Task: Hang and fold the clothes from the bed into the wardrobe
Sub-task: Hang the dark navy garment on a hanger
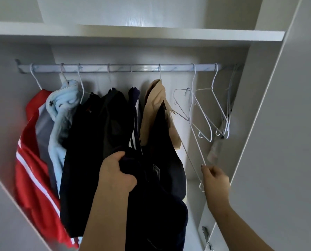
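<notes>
Dark garment, its small patch unreadable, is gripped by the left hand; at three o'clock the right hand pinches a white hanger.

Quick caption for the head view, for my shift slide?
Left hand grips a dark garment while right hand pinches a white wire hanger under the wardrobe rail.

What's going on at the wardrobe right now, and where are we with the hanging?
A person is at the open wardrobe. The left hand grips a dark navy garment, not yet on a hanger. The right hand pinches the lower end of a white wire hanger whose hook looks to be on the rail. Several clothes hang further left, and empty hangers hang at the right.
</notes>
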A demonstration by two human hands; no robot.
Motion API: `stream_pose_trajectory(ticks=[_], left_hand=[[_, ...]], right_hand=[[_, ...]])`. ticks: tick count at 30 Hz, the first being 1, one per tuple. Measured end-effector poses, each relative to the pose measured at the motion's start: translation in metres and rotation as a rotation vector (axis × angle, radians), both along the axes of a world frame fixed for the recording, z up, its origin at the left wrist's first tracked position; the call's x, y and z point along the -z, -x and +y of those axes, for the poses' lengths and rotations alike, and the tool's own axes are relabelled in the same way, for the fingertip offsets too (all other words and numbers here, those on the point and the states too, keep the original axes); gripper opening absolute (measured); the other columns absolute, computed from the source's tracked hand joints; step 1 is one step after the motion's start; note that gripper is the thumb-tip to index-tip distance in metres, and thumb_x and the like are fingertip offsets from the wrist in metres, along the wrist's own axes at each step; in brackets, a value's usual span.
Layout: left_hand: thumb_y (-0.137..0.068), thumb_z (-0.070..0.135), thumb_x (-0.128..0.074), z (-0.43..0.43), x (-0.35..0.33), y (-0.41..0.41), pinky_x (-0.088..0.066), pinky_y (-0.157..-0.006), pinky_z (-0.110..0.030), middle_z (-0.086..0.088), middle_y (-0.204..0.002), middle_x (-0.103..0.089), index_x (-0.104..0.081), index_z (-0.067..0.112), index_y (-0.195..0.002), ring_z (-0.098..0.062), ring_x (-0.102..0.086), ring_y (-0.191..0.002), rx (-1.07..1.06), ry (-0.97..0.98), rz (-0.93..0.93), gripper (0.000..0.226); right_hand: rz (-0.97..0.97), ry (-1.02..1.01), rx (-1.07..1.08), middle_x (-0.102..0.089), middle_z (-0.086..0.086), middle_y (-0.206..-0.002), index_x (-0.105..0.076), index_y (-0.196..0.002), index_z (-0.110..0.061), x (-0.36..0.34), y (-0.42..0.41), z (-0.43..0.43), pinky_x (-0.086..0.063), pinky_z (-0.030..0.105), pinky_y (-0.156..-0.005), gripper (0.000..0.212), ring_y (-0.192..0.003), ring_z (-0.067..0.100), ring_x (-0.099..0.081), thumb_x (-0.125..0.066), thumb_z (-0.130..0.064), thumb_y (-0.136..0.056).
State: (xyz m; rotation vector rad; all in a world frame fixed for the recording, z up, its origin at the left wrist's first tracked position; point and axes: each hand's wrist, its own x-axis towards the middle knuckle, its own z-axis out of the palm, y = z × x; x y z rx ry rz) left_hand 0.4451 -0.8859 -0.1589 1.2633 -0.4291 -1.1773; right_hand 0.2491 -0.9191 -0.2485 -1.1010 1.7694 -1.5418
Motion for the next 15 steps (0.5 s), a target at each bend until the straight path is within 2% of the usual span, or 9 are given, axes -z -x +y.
stream_pose_trajectory(ticks=[2, 3, 4, 6, 7, 8, 9, 11, 15], left_hand=[[-0.091, -0.016, -0.038, 0.028, 0.002, 0.022, -0.044, -0.066, -0.001, -0.019, -0.145, -0.037, -0.033, -0.003, -0.140, -0.003, -0.058, -0.104, -0.006, 0.016, 0.255, 0.051], [-0.093, -0.016, -0.034, 0.043, 0.005, 0.031, -0.043, -0.059, -0.001, -0.020, -0.146, -0.035, -0.033, -0.006, -0.139, 0.006, -0.061, -0.087, 0.003, 0.016, 0.267, 0.047], [-0.091, -0.017, -0.036, 0.052, 0.009, 0.036, -0.043, -0.067, -0.002, -0.020, -0.146, -0.034, -0.033, -0.005, -0.139, 0.007, -0.060, -0.089, -0.010, -0.019, 0.279, 0.049], [-0.081, -0.019, -0.048, 0.082, 0.013, 0.045, -0.032, -0.090, -0.006, -0.020, -0.143, -0.037, -0.033, -0.001, -0.140, -0.011, -0.049, -0.120, -0.035, -0.025, 0.184, 0.063], [-0.080, -0.018, -0.050, 0.092, 0.018, 0.046, -0.030, -0.089, -0.005, -0.020, -0.138, -0.042, -0.035, -0.001, -0.139, -0.012, -0.049, -0.121, -0.060, 0.006, 0.228, 0.063], [-0.083, -0.016, -0.049, 0.097, 0.024, 0.046, -0.036, -0.083, -0.003, -0.018, -0.128, -0.050, -0.039, -0.001, -0.137, -0.006, -0.055, -0.109, -0.074, 0.001, 0.324, 0.057], [-0.088, -0.010, -0.048, 0.101, 0.036, 0.045, -0.047, -0.071, -0.010, -0.012, -0.114, -0.057, -0.044, 0.001, -0.134, -0.003, -0.061, -0.090, -0.086, 0.031, 0.322, 0.048], [-0.092, 0.007, -0.051, 0.116, 0.038, 0.045, -0.048, -0.051, -0.026, -0.006, -0.089, -0.060, -0.054, 0.007, -0.126, -0.013, -0.058, -0.071, -0.089, -0.023, 0.333, 0.035], [-0.089, 0.011, -0.054, 0.141, 0.035, 0.057, -0.050, -0.048, -0.029, -0.008, -0.073, -0.061, -0.063, 0.005, -0.097, -0.019, -0.058, -0.061, -0.068, -0.081, 0.351, 0.014]], right_hand=[[-0.001, -0.015, -0.018, -0.049, 0.001, -0.058, -0.053, -0.061, -0.017, 0.008, 0.015, 0.027, -0.035, 0.026, -0.055, 0.030, -0.058, 0.018, -0.046, -0.054, -0.016, -0.092], [-0.004, -0.019, -0.030, -0.047, 0.001, -0.056, -0.052, -0.061, -0.015, 0.012, 0.023, 0.041, -0.034, 0.025, -0.053, 0.031, -0.056, 0.016, -0.044, -0.054, -0.016, -0.092], [-0.018, -0.012, -0.041, -0.045, 0.001, -0.055, -0.052, -0.060, -0.014, 0.015, 0.030, 0.052, -0.033, 0.025, -0.053, 0.031, -0.054, 0.015, -0.042, -0.054, -0.014, -0.092], [-0.054, 0.005, -0.056, -0.041, 0.002, -0.053, -0.047, -0.057, -0.013, 0.017, 0.041, 0.072, -0.032, 0.026, -0.053, 0.035, -0.053, 0.016, -0.038, -0.054, -0.011, -0.091], [-0.064, 0.012, -0.062, -0.039, 0.002, -0.052, -0.045, -0.056, -0.012, 0.018, 0.044, 0.081, -0.031, 0.027, -0.054, 0.036, -0.053, 0.016, -0.036, -0.055, -0.010, -0.090], [-0.073, 0.019, -0.071, -0.038, 0.003, -0.052, -0.042, -0.055, -0.011, 0.019, 0.046, 0.091, -0.030, 0.027, -0.054, 0.038, -0.053, 0.017, -0.035, -0.055, -0.009, -0.090], [-0.082, 0.030, -0.081, -0.037, 0.005, -0.053, -0.039, -0.054, -0.010, 0.020, 0.048, 0.101, -0.030, 0.028, -0.055, 0.039, -0.054, 0.018, -0.034, -0.056, -0.008, -0.089], [-0.099, 0.045, -0.102, -0.036, 0.012, -0.056, -0.035, -0.055, -0.007, 0.025, 0.051, 0.121, -0.028, 0.028, -0.057, 0.038, -0.057, 0.021, -0.033, -0.058, -0.006, -0.085], [-0.090, 0.076, -0.107, -0.021, -0.007, -0.046, -0.024, -0.054, -0.012, 0.029, 0.061, 0.156, -0.021, 0.017, -0.046, 0.048, -0.050, 0.009, -0.019, -0.064, -0.003, -0.080]])
